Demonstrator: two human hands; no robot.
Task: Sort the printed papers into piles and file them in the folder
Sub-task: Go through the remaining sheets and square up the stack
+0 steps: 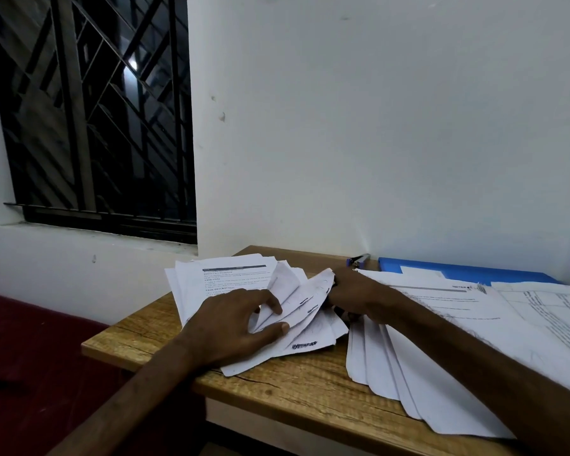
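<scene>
A fanned heap of printed papers lies on the left part of the wooden table. My left hand rests on this heap, its fingers and thumb lifting and pinching several curled sheets. My right hand reaches in from the right and grips the far edge of those same sheets. A second pile of white sheets lies under my right forearm. A blue folder lies flat against the wall at the back right.
More printed pages cover the table's right side, partly over the folder. A stapler sits by the wall behind my right hand. A barred window is at the left, dark red bedding below it.
</scene>
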